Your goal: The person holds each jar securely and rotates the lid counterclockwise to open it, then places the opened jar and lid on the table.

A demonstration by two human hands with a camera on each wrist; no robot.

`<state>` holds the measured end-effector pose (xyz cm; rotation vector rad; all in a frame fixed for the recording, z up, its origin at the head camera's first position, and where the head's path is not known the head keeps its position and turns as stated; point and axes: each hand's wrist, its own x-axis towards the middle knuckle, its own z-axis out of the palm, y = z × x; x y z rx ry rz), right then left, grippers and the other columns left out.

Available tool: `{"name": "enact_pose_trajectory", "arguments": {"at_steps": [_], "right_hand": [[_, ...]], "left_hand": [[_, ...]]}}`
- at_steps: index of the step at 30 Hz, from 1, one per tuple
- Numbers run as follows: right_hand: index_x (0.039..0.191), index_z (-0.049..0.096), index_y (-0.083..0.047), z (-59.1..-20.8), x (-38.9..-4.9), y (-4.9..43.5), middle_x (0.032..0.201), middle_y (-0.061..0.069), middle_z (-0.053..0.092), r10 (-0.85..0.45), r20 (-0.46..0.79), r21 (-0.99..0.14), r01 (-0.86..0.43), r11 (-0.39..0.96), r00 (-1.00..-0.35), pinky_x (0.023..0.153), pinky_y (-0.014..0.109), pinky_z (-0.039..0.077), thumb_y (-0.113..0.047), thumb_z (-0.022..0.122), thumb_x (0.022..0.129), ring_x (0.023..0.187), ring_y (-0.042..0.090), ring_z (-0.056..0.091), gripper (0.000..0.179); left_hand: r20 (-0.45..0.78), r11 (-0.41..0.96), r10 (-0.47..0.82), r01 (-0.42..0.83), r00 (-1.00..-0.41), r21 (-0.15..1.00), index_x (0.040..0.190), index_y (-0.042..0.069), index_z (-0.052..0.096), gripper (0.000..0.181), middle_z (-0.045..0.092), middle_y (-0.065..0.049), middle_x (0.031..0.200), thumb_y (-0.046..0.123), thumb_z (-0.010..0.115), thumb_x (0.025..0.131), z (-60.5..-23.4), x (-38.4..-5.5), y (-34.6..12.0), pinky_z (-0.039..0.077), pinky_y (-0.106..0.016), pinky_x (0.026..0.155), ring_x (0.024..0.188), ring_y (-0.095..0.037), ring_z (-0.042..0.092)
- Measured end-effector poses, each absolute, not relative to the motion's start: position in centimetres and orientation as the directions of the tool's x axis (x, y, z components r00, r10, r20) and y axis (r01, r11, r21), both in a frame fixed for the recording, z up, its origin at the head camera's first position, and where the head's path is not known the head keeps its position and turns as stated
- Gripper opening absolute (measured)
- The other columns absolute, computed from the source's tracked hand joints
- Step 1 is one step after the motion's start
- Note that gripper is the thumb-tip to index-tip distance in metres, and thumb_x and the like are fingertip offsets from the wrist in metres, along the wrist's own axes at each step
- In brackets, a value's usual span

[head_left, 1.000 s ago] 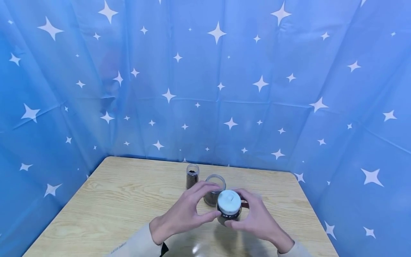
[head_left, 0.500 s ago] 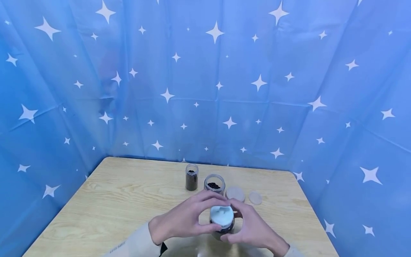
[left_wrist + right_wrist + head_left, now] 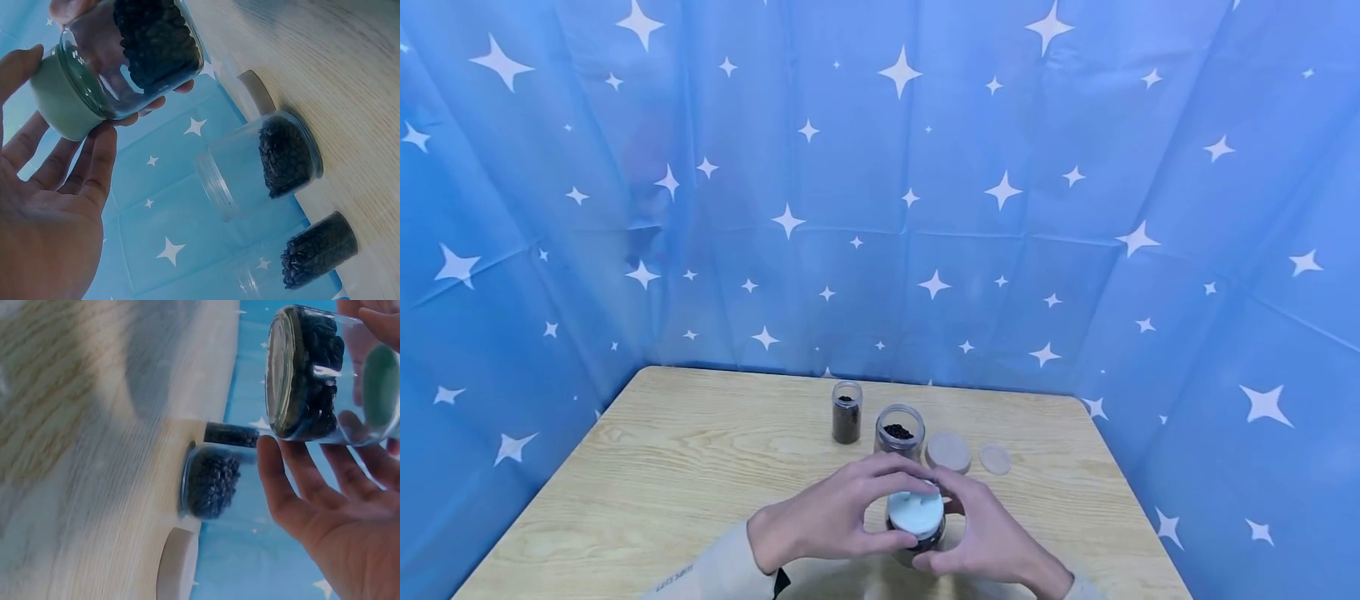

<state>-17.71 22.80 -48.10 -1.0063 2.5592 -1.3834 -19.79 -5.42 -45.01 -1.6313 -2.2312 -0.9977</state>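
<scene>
Both hands are on a clear glass jar [image 3: 156, 50] partly filled with dark, bean-like pieces. A pale green lid [image 3: 916, 515] sits on its mouth. My left hand [image 3: 842, 512] grips the lid's rim between thumb and fingers. Around the glass body curl the thumb and fingers of my right hand [image 3: 992, 533]. In the right wrist view the jar's base hangs above the table, and the right hand's fingers [image 3: 312, 472] lie along its side. From the head view most of the glass is hidden beneath the lid and hands.
Behind the held jar stands a wide lidless jar [image 3: 898, 425] of dark pieces. A slimmer lidless jar [image 3: 847, 417] is to its left. Two pale lids, one larger [image 3: 948, 452] and one smaller [image 3: 996, 459], lie to the right on the wooden table [image 3: 700, 433]. A starry blue curtain hangs behind.
The jar and both hands have moved toward the person and slightly left. That uncovered the wide jar's mouth and the two loose lids. Both hands keep their hold.
</scene>
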Motion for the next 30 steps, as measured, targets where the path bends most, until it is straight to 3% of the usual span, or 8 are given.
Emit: {"name": "enact_pose_trajectory", "arguments": {"at_steps": [12, 23, 30], "right_hand": [[0.162, 0.062, -0.033, -48.15, -17.31, 22.62, 0.144, 0.000, 0.074, -0.572, 0.189, -0.843, -0.431, 0.322, -0.798, 0.101, 0.035, 0.070, -0.022, 0.103, 0.086, 0.127, 0.010, 0.069, 0.087], [0.160, 0.066, -0.029, -48.31, -17.57, 22.15, 0.149, 0.001, 0.074, -0.570, 0.214, -0.861, -0.429, 0.273, -0.794, 0.105, 0.032, 0.069, -0.019, 0.103, 0.087, 0.127, 0.009, 0.071, 0.082], [0.156, 0.071, -0.029, -48.21, -17.61, 21.91, 0.144, -0.001, 0.078, -0.516, 0.183, -0.877, -0.377, 0.299, -0.836, 0.105, 0.031, 0.069, -0.019, 0.104, 0.087, 0.127, 0.008, 0.074, 0.077]], "left_hand": [[0.507, 0.167, 0.771, 0.891, -0.385, 0.423, 0.154, 0.019, 0.070, 0.051, 0.069, -0.003, 0.161, 0.031, 0.088, 0.108, -44.72, -19.46, -5.40, 0.059, -0.032, 0.124, 0.150, -0.017, 0.067], [0.549, 0.158, 0.775, 0.937, -0.312, 0.311, 0.155, 0.016, 0.071, 0.048, 0.070, -0.006, 0.162, 0.029, 0.084, 0.111, -44.54, -19.50, -5.60, 0.058, -0.027, 0.123, 0.148, -0.018, 0.069], [0.584, 0.170, 0.733, 0.925, -0.349, 0.339, 0.154, 0.013, 0.074, 0.050, 0.073, -0.009, 0.157, 0.026, 0.087, 0.108, -44.62, -19.46, -5.46, 0.061, -0.024, 0.117, 0.141, -0.020, 0.072]]}}
